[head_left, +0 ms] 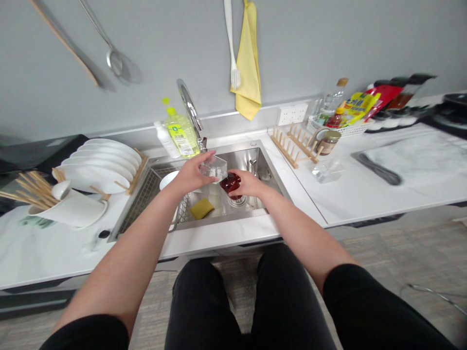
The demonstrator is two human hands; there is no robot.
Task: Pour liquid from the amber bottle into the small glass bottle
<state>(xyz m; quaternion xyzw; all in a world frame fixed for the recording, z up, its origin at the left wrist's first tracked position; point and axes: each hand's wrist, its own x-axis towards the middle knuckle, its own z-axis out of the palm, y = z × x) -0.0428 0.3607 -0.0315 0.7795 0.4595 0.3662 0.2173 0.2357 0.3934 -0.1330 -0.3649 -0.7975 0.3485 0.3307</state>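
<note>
My left hand (193,174) is closed on a clear, angular container (218,167), held tilted over the sink (226,214). Against its right side, my right hand (248,184) grips a dark red, see-through vessel, perhaps a cup or bowl (229,182). The two vessels meet or nearly meet; whether they touch I cannot tell. Below them, a yellow sponge (202,208) lies on the sink floor beside the drain (236,201). A white dish (168,180) rests in the wire rack (146,199), partly hidden by my left forearm.
Behind the sink stand a faucet (189,109), a yellow-green soap bottle (181,131) and a white bottle (167,139). White plates (102,165) and a chopstick holder (71,209) are on the left. A wooden rack (295,146), a jar (329,142) and a clear container (327,170) stand right.
</note>
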